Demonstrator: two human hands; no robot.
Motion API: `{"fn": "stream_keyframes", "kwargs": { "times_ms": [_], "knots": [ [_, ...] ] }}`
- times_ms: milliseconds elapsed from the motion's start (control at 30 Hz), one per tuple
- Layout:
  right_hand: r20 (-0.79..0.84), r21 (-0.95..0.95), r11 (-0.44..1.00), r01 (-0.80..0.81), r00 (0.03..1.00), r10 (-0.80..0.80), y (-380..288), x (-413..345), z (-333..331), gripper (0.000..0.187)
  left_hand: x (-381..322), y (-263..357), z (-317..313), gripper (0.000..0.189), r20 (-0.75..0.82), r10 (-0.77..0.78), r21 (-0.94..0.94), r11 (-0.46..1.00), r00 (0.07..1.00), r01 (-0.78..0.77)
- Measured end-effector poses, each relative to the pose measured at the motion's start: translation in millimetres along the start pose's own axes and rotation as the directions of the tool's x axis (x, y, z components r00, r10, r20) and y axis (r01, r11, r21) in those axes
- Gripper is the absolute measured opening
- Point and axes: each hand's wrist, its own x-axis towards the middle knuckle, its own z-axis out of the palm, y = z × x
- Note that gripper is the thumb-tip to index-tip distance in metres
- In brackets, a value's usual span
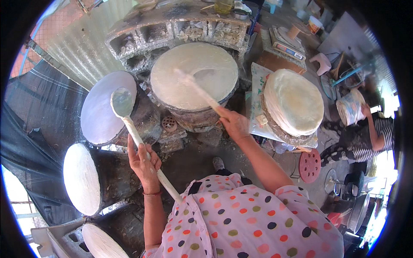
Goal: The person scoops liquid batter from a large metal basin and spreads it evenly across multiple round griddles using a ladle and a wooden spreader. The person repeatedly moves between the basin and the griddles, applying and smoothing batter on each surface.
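Note:
My left hand (pixel 145 166) is closed round the pale handle of a long-handled ladle (pixel 122 101), whose batter-coated bowl is over the cloth-like top of a drum-shaped steamer (pixel 105 113). My right hand (pixel 235 125) grips a wooden stick (pixel 206 96), blurred at its far end, which reaches over the round pale surface of the middle pot (pixel 193 58). A darker oval patch shows on that surface. To the right, a thick stack of round white sheets (pixel 295 101) lies on a round mat. Whether the stick touches the surface, I cannot tell.
Two more drums with white tops (pixel 82 179) stand at lower left. Behind the middle pot is a concrete-block ledge (pixel 174 24). A red perforated stool (pixel 309 165) stands right of me. At far right, a person in a striped top (pixel 374 142) holds a bucket (pixel 351 107).

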Motion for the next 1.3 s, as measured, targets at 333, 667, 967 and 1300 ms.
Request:
{"fn": "stream_keyframes", "kwargs": {
  "times_ms": [333, 667, 967, 1300],
  "knots": [
    [-0.080, 0.302, 0.915, -0.267, 0.949, 0.304, 35.8, 11.1, -7.2, 0.036, -2.9, 2.7, -9.0, 0.052, 0.001, 0.027, -0.030, 0.999, 1.000, -0.026],
    [0.160, 0.318, 0.920, -0.227, 0.970, 0.184, -13.3, -42.7, -10.6, 0.033, 46.6, -24.1, 35.6, 0.047, 0.113, -0.053, 0.059, 0.997, 0.992, 0.047],
    [0.058, 0.491, 0.854, -0.175, 0.984, 0.169, 11.8, 8.0, 4.4, 0.030, 75.4, -62.8, 113.3, 0.052, 0.165, -0.145, 0.104, 0.986, 0.976, 0.129],
    [0.562, 0.561, 0.313, -0.766, 0.630, 0.536, -22.4, -45.9, -9.9, 0.035, 63.5, -95.9, 126.9, 0.053, 0.087, -0.269, 0.141, 0.957, 0.959, 0.255]
  ]
}}
